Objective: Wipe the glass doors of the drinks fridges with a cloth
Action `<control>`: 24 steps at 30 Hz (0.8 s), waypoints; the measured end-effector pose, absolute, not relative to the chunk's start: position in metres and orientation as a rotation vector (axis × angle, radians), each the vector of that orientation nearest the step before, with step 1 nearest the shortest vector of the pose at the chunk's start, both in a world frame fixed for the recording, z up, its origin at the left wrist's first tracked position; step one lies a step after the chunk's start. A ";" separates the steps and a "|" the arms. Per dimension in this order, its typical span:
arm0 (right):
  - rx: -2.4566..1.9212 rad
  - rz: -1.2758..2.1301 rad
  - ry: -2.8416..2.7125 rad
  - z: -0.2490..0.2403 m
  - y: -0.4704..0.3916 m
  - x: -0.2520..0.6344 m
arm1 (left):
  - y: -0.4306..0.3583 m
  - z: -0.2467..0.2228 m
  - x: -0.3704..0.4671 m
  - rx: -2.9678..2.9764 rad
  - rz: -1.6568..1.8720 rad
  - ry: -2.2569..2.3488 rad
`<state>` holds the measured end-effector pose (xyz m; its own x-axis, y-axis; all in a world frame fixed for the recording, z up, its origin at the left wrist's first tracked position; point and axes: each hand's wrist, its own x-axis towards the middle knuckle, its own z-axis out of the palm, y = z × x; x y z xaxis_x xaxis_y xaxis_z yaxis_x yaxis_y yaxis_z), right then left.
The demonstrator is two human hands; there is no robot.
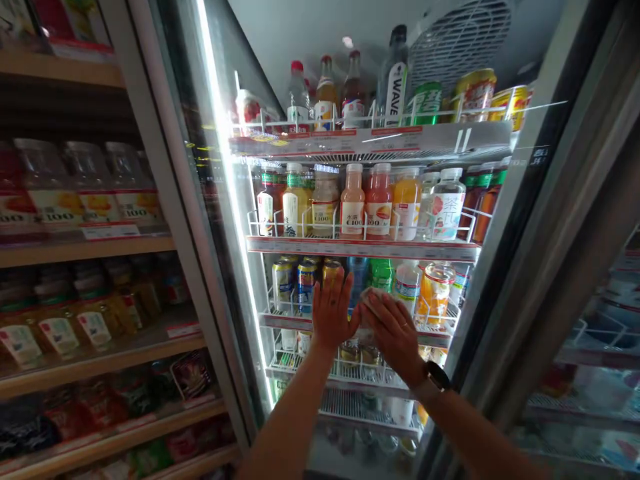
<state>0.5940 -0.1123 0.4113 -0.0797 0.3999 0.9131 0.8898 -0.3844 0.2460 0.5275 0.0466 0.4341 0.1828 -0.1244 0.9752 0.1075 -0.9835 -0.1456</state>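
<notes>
A glass-fronted fridge shows lit wire shelves of bottles and cans. My left hand (333, 312) is raised at the third shelf, palm toward the glass, fingers spread and nothing in it. Just right of it, my right hand (393, 328) presses a pale cloth (371, 298) under its fingers, close to the glass. A dark watch (438, 377) is on my right wrist. Behind the hands stand yellow and blue cans (307, 283), a green bottle (381, 275) and an orange-white container (437, 293).
Wooden shelves (90, 250) with bottles and packets run down the left. The fridge's metal frame (167, 220) stands beside them. A thick dark door edge (555, 233) slants down the right, with more shelves beyond. A fan grille (463, 40) is at the top.
</notes>
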 end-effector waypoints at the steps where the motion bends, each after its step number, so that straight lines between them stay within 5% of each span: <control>1: -1.765 -1.456 -1.383 0.400 -0.112 0.592 | 0.048 0.434 0.527 -2.273 -1.903 0.018; 11: -1.691 -0.967 -1.224 0.396 -0.105 0.559 | -0.001 0.398 0.503 -2.718 -2.033 0.660; 15: -1.672 -0.747 -1.307 0.406 -0.126 0.558 | -0.025 0.375 0.507 -2.954 -2.073 0.377; 24: -1.807 -1.280 -1.280 0.476 -0.159 0.598 | -0.027 0.399 0.545 -2.524 -2.038 0.101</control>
<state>0.5981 -0.1590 0.4765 0.0814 0.3727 0.9244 0.9243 -0.3753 0.0699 0.5449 -0.0268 0.3986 0.2116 0.0172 0.9772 -0.1134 -0.9927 0.0421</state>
